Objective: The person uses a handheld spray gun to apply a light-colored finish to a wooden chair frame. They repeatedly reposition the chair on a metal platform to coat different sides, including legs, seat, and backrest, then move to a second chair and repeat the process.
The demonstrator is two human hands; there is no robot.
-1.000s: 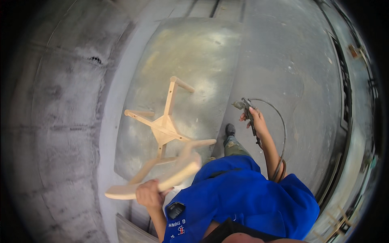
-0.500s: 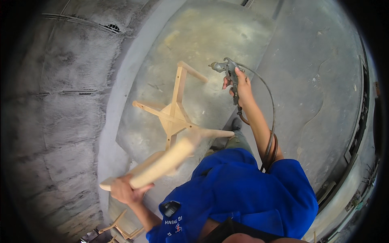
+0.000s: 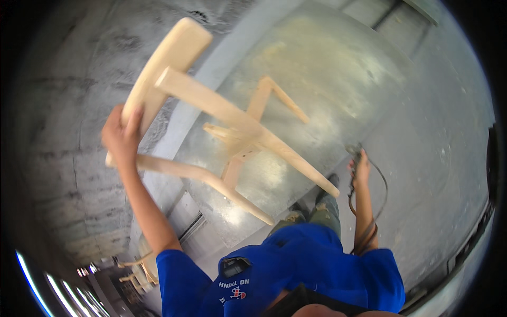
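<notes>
The left hand point(image 3: 122, 138), its grip wrapped around the curved top rail, holds an unfinished wooden chair frame point(image 3: 222, 124) raised up-left, legs slanting down-right over the grey floor point(image 3: 422, 105); lower right, the right hand point(image 3: 360, 171) is closed on a hose-fed spray gun point(image 3: 353, 153)

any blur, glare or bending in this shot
Head view: the pale wooden chair frame in the left hand looks soft with motion blur; the metal floor sheet carries a dull sheen; edges bow toward the dark fisheye rim; the right hand with its spray tool is small but fairly sharp.
</notes>
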